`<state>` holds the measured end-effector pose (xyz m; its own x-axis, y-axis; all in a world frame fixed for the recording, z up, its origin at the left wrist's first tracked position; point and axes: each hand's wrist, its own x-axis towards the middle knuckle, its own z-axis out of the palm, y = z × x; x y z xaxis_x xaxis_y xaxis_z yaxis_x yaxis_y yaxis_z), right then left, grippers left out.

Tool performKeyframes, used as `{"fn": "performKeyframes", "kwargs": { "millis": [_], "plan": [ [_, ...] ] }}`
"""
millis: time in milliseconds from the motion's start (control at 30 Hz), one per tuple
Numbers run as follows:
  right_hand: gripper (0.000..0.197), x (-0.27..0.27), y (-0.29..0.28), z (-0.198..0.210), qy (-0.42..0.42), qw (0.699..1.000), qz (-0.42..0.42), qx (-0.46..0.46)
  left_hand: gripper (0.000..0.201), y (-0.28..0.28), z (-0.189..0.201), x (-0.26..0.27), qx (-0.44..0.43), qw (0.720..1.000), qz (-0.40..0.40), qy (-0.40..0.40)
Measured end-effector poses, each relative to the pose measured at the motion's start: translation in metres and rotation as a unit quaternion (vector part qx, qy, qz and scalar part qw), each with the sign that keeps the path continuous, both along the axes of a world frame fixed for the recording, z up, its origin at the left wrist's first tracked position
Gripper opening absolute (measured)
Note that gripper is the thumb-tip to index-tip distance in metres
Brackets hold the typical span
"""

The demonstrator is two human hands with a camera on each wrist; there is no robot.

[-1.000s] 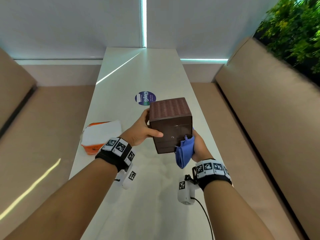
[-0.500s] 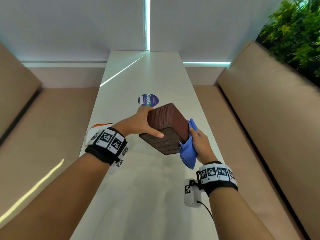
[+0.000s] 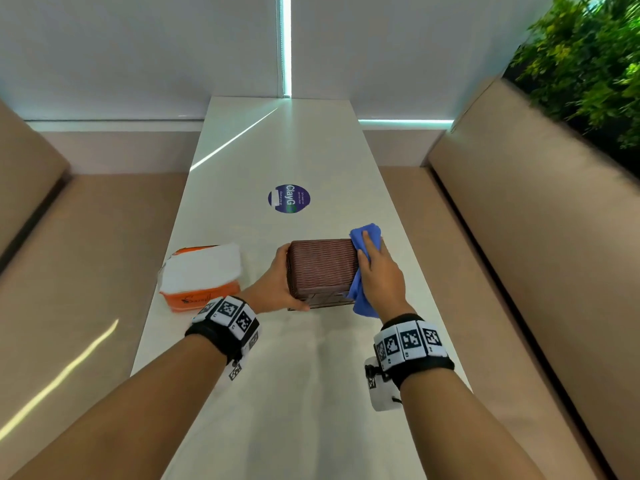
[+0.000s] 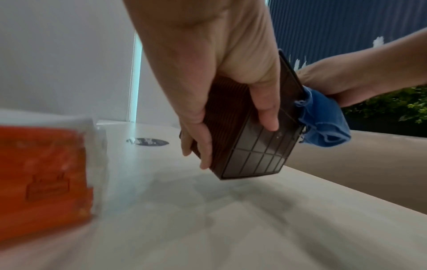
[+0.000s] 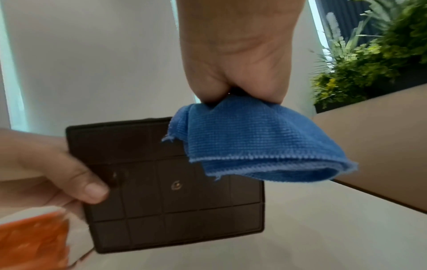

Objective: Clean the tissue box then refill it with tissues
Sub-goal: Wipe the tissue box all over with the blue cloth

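1. The left hand (image 3: pixel 273 285) grips the brown tissue box (image 3: pixel 322 268), thumb on its gridded base and fingers wrapped round the left side.
2. The right hand (image 3: pixel 379 271) presses a blue cloth (image 3: pixel 363 237) against the box's right side, fingers laid flat over the cloth; in the right wrist view the cloth's loose end (image 5: pixel 258 144) hangs bunched from the palm.
3. Half a second ago the box was tilted with one corner down; it is now levelled, and the cloth hand has slid from the near right edge toward the far right corner.
4. The box is held just above the white table (image 3: pixel 294 393); the left wrist view shows a gap under it.
5. Its gridded base (image 4: pixel 258 151) faces the person, the woven side faces up, and its long axis runs roughly away from the person.
6. An orange tissue pack (image 3: pixel 199 277) lies on the table to the left, apart from the box; a round blue sticker (image 3: pixel 289 198) sits farther back.
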<state>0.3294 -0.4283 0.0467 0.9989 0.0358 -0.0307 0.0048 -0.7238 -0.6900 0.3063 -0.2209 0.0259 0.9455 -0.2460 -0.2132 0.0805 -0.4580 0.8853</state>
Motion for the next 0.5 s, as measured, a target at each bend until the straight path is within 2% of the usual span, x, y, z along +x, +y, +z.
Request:
{"fn": "performKeyframes", "kwargs": {
  "millis": [133, 200, 267, 400, 433, 500],
  "plan": [
    [0.047, -0.001, 0.021, 0.002, -0.009, 0.988, 0.037, -0.151, 0.123, -0.004, -0.007, -0.002, -0.022, 0.999, 0.031, -0.002],
    [0.047, -0.007, 0.041, 0.002, -0.034, 0.979, 0.091, -0.179, 0.120, -0.008, -0.008, -0.001, -0.017, 0.999, 0.048, -0.006],
    [0.048, -0.018, 0.063, 0.004, -0.048, 0.974, 0.146, -0.169, 0.112, -0.012, -0.011, 0.000, -0.010, 0.999, 0.052, -0.009],
    [0.049, -0.029, 0.084, 0.004, -0.062, 0.959, 0.204, -0.188, 0.065, -0.012, -0.017, -0.002, 0.006, 0.997, 0.081, -0.002],
    [0.050, -0.029, 0.082, 0.001, -0.069, 0.955, 0.205, -0.203, 0.066, -0.014, -0.015, -0.002, 0.002, 0.996, 0.087, -0.010],
    [0.051, -0.027, 0.074, -0.002, -0.063, 0.956, 0.194, -0.211, 0.089, -0.018, -0.010, -0.001, 0.013, 0.999, 0.017, -0.050]
  ]
}}
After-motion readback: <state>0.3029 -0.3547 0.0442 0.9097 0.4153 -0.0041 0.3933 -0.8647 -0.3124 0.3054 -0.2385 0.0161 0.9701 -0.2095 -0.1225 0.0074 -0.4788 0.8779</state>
